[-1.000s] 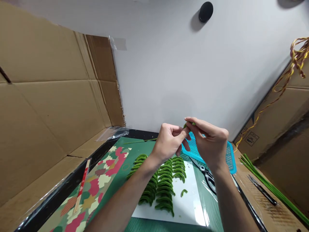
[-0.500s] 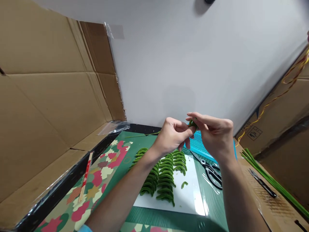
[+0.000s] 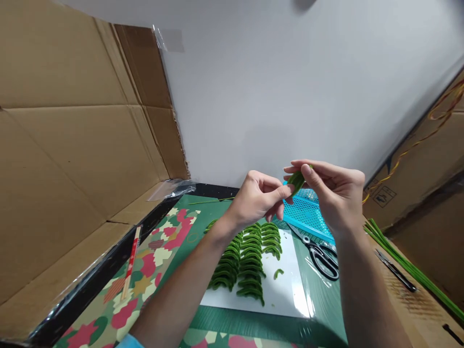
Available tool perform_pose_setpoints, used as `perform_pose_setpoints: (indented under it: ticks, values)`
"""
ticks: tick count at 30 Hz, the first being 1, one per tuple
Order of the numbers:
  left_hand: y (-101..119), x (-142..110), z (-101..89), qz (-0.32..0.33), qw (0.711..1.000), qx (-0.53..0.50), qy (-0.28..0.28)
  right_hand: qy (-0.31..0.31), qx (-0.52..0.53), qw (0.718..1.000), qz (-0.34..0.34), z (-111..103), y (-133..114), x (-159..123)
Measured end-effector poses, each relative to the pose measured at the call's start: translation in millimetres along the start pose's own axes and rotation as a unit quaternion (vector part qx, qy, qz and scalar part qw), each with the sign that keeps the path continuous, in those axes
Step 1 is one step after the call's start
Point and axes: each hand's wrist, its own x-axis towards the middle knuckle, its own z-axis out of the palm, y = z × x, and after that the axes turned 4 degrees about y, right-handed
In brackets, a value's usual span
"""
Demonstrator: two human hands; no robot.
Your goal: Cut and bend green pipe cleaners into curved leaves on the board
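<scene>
Raised above the table, my left hand [image 3: 255, 198] and my right hand [image 3: 339, 193] pinch one small green curved piece [image 3: 297, 181] between them. It looks like a bent bit of fuzzy chenille stem, shaped like a leaf. Thumb and fingertips of both hands are closed on it. Below, similar green curved pieces [image 3: 251, 261] lie in stacked columns on a white sheet [image 3: 284, 304], partly hidden by my left forearm. One short loose green bit [image 3: 278, 274] sits apart on that sheet.
Behind my right hand is a blue perforated basket [image 3: 308, 212]. Black-handled scissors [image 3: 322, 261] lie beside the sheet. Further right are a black-handled blade tool [image 3: 397, 271] and long green stems [image 3: 409, 266]. Paper-wrapped chopsticks [image 3: 131, 261] lie left; cardboard walls [image 3: 72, 159] stand beyond.
Both hands have shifted slightly right and up, and the right fingers have spread along the green piece, which shows more fully now. The camera view has tilted down a little.
</scene>
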Motion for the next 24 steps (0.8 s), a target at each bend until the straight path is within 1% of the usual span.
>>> perform_pose_setpoints:
  ticks: [3, 5, 8, 10, 13, 16, 22, 24]
  values:
    - [3, -2, 0.0, -0.002, 1.0, -0.007, -0.013, -0.002, 0.051, 0.999, 0.009, -1, 2, 1]
    - [4, -1, -0.3, -0.004, 1.0, -0.008, -0.021, 0.006, 0.055, 0.998, 0.011, 0, 4, 2]
    - [0, 2, -2.3, -0.012, 1.0, 0.002, -0.028, 0.0, 0.009, 1.0, 0.013, 1, 6, 3]
    - [-3, 4, -4.2, -0.017, 0.999, 0.004, -0.028, -0.019, -0.015, 0.999, 0.023, 1, 6, 4]
    - [-6, 6, -6.1, -0.015, 0.999, 0.001, -0.029, -0.046, -0.011, 0.998, 0.033, 0, 7, 4]
    - [-6, 4, -6.8, -0.011, 0.999, 0.004, -0.035, -0.058, -0.019, 0.998, 0.017, -4, 6, 3]
    - [-1, 4, -12.2, -0.025, 0.999, 0.026, -0.037, -0.047, -0.101, 0.994, -0.021, -12, 1, 3]
    - [1, 3, -14.3, -0.026, 0.998, 0.041, -0.04, -0.061, -0.107, 0.992, -0.023, -14, 0, 3]
